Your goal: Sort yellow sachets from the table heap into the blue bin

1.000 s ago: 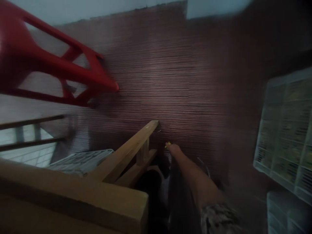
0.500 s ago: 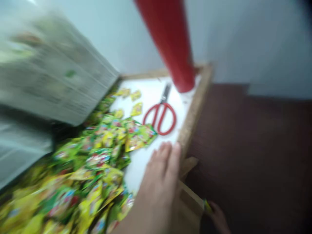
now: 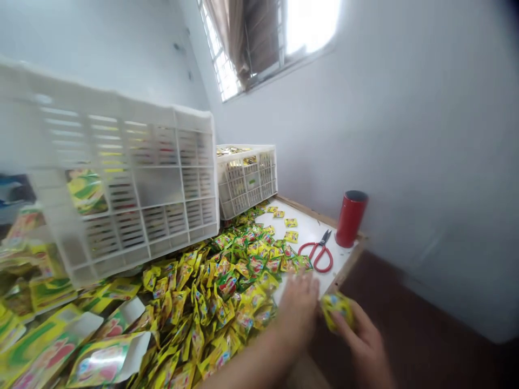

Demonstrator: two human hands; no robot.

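Observation:
My right hand (image 3: 360,337) is off the table's right edge, fingers closed on a small yellow-green sachet (image 3: 336,308). My left hand (image 3: 298,308) lies flat, fingers stretched out, on the white tabletop (image 3: 312,229) at the rim of a big heap of yellow-green sachets (image 3: 219,286). Red-handled scissors (image 3: 318,254) lie just beyond my left hand. A red cylindrical cup (image 3: 351,218) stands near the table's far right corner.
A large white slatted crate (image 3: 121,183) stands tilted at the left over the heap; a smaller white crate (image 3: 247,175) with sachets sits behind it. Larger green-yellow pouches (image 3: 81,346) lie at the front left. A pale wall and window are behind; dark floor (image 3: 425,329) lies to the right.
The view swung up from the floor under the table to the tabletop. My right hand came up from the floor with a sachet in it; my left hand stayed at the table's edge.

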